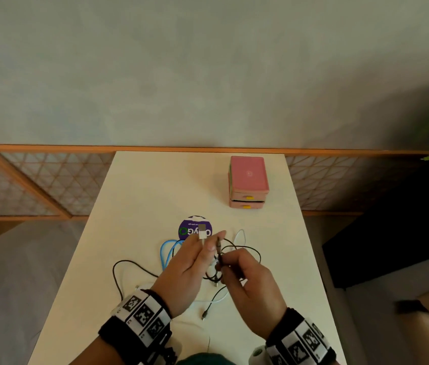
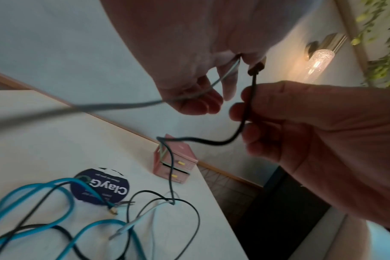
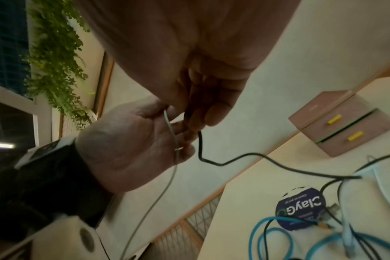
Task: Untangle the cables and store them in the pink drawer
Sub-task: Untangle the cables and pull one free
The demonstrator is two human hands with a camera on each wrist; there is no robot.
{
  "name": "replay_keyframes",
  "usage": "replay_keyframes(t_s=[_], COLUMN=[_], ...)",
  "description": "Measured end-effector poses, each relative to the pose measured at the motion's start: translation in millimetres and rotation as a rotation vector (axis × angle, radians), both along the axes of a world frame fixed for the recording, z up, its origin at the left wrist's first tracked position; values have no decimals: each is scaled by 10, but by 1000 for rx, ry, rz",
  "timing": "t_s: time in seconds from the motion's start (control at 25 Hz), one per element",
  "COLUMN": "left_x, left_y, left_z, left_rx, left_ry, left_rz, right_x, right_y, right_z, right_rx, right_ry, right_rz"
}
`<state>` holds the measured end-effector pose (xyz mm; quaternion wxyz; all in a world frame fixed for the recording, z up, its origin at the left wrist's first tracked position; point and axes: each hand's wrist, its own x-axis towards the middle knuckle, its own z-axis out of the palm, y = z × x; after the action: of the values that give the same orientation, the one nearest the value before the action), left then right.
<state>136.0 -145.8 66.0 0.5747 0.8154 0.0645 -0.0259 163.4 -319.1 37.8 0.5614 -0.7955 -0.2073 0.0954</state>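
Both hands are raised over a tangle of cables on the white table (image 1: 155, 185). My left hand (image 1: 206, 241) pinches a white cable (image 2: 228, 72) just below its USB plug (image 1: 202, 232); the cable trails back past the wrist. My right hand (image 1: 221, 262) pinches a black cable (image 2: 252, 98) a little below its plug (image 2: 256, 67), which stands close beside the left fingertips. The black cable (image 3: 234, 157) sags down into the tangle, where a blue cable (image 1: 166, 252) and more black and white loops lie. The pink drawer unit (image 1: 248, 177) stands at the far right with both yellow-handled drawers closed.
A round dark-blue ClayGo disc (image 1: 189, 227) lies under the tangle's far edge. A loose black plug (image 1: 205, 315) lies near the front. The table's right edge (image 1: 310, 246) is close to my right hand. A lattice screen and wall stand behind the table.
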Motion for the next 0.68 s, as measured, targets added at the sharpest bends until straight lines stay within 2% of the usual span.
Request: replay_keyframes(t_s=[0.12,0.24,0.32,0.4,0.48,0.56,0.64,0.68], left_x=[52,73,121,186,244,280,296,301], left_y=[-155,-264,-291,-283,-249,-240,-251,-269], left_z=[-20,-44,-2,75,185,306,465,585], left_rx=[-85,-48,-35,-23,143,246,144,49], left_ry=[-18,-9,-82,-167,-241,-289,-270,-249], left_rz=[-117,-154,-111,-46,2,-12,-55,-75], right_x=[-15,61,95,98,98,126,182,202], right_y=[38,51,54,50,70,104,141,157], right_z=[51,91,98,154,203,227,165,112], right_rx=[133,216,245,231,163,231,324,310], right_ry=[56,129,126,96,50,41,89,96], right_rz=[-75,-152,-108,9,113,128,124,115])
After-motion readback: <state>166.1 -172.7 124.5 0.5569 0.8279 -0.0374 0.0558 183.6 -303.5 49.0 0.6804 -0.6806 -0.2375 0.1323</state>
